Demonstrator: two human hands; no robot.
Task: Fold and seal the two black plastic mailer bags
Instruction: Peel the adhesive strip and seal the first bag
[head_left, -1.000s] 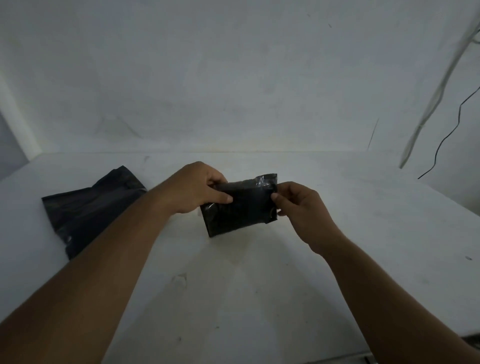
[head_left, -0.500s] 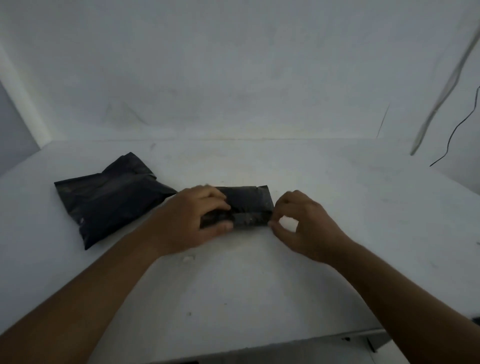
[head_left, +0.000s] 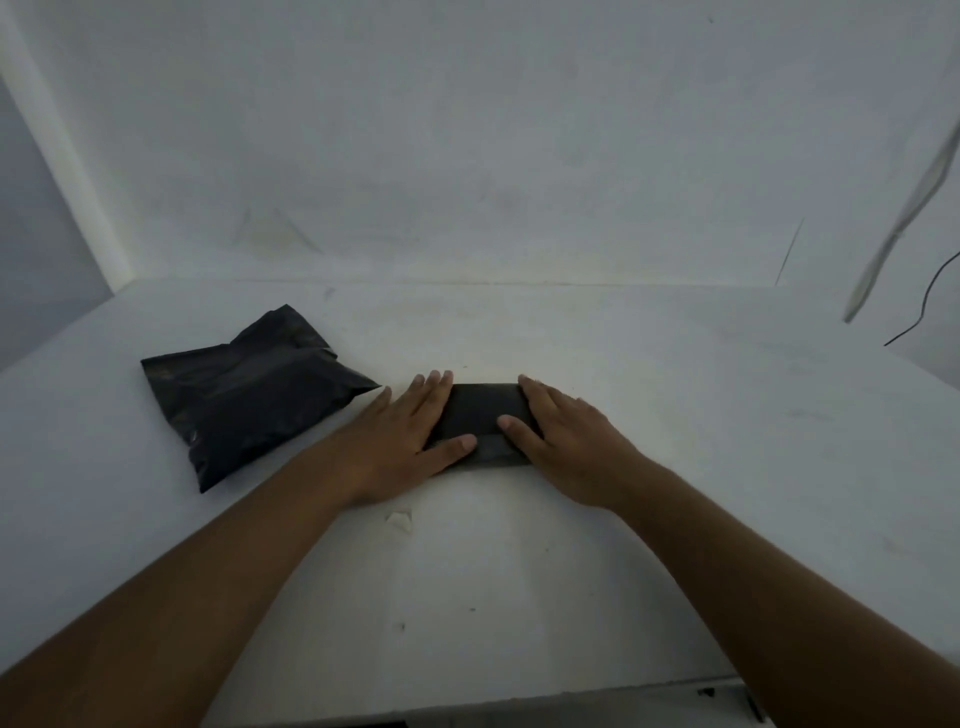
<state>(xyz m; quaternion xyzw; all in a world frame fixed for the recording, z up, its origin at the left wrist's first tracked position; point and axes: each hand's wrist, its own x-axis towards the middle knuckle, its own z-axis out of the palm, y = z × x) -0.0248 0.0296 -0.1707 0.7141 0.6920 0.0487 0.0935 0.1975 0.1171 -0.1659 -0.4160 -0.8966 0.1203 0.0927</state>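
A small folded black mailer bag (head_left: 483, 410) lies flat on the white table (head_left: 519, 571) at the centre. My left hand (head_left: 400, 441) rests palm down on its left end, fingers spread, thumb lying across its near edge. My right hand (head_left: 566, 441) presses flat on its right end, thumb on the bag's middle. Both hands press the bag down; neither grips it. A second, larger black mailer bag (head_left: 244, 395) lies crumpled and puffy on the table to the left, apart from my left hand.
A small scrap of white paper (head_left: 399, 521) lies on the table just near of my left wrist. The white wall (head_left: 467, 156) rises behind the table. A pale strap (head_left: 898, 223) and a thin black wire (head_left: 930, 301) hang at the right. The table's front edge (head_left: 519, 696) runs below my forearms.
The small bag was held up between both hands one second ago, then came down onto the table. My fingers went from pinching it to lying flat on it.
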